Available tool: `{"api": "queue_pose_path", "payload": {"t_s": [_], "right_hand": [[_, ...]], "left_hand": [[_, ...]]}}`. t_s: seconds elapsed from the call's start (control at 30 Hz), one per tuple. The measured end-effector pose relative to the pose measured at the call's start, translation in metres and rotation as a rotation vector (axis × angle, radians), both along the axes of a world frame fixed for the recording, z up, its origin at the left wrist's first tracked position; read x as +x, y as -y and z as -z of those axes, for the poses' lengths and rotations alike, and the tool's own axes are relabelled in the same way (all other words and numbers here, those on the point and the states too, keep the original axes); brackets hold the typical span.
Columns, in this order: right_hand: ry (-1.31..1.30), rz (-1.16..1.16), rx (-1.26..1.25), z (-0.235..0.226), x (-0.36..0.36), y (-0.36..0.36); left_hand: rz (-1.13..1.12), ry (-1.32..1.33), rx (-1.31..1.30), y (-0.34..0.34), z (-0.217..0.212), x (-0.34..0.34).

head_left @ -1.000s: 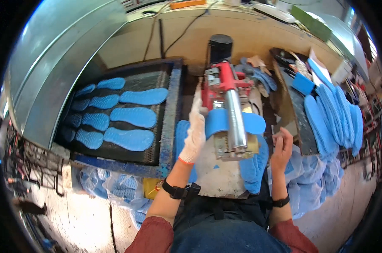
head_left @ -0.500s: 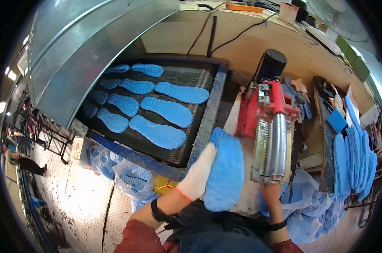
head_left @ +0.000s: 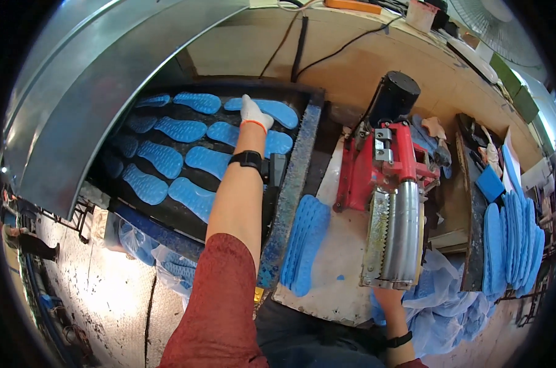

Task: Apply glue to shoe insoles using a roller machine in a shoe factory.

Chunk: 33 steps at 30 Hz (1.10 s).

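- Reaching across the dark conveyor tray [head_left: 302, 153], your left hand [head_left: 252, 111], in a white glove with an orange cuff, lay flat with fingers together on a blue insole [head_left: 278, 110] at the tray's far edge; whether it gripped the piece could not be told.
- Your left forearm, with a black wristband [head_left: 247, 159] and a red sleeve [head_left: 220, 306], crossed over the near rows of insoles and hid part of them.
- Other blue insoles [head_left: 161, 156] lay in slanted rows on the tray, apart from one another, under a curved grey metal hood [head_left: 88, 80].
- Your right hand was mostly hidden beneath the roller machine [head_left: 391, 184]; only its forearm and a black wristband [head_left: 399, 339] showed, so its grip could not be told.
- That machine had a red body, a black motor on top and a ribbed steel roller [head_left: 404, 236] pointing toward you.
- Just left of the roller, a stack of blue insoles [head_left: 305, 242] rested on the pale worktop [head_left: 342, 270], between the machine and the tray's rim.
- At the right, more blue insoles [head_left: 511, 239] stood on edge in a row; crumpled blue plastic bags [head_left: 444, 306] lay below them.
- Black cables [head_left: 299, 40] ran down the tan wall behind.
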State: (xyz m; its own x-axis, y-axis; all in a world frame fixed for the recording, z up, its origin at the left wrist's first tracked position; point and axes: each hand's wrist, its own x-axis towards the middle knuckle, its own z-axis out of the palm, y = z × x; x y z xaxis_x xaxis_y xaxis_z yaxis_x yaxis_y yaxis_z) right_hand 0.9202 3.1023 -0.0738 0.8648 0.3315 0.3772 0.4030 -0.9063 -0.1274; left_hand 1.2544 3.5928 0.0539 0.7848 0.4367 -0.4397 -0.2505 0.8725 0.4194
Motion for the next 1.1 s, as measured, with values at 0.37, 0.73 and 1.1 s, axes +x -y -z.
{"api": "queue_pose_path", "payload": {"t_s": [0.37,0.73,1.1], "right_hand": [[0.006,0.111,-0.037,-0.006,0.021,0.024],[0.020,0.091,0.142,-0.025,-0.005,0.018],[-0.156,0.440,0.309,-0.022,0.003,0.054]], "left_hand": [[0.455,0.517,2.796,0.175,-0.055,-0.122],[1.337,-0.514,2.841,0.260,0.009,-0.195],[1.291,-0.334,1.929,0.252,0.011,-0.191]]}}
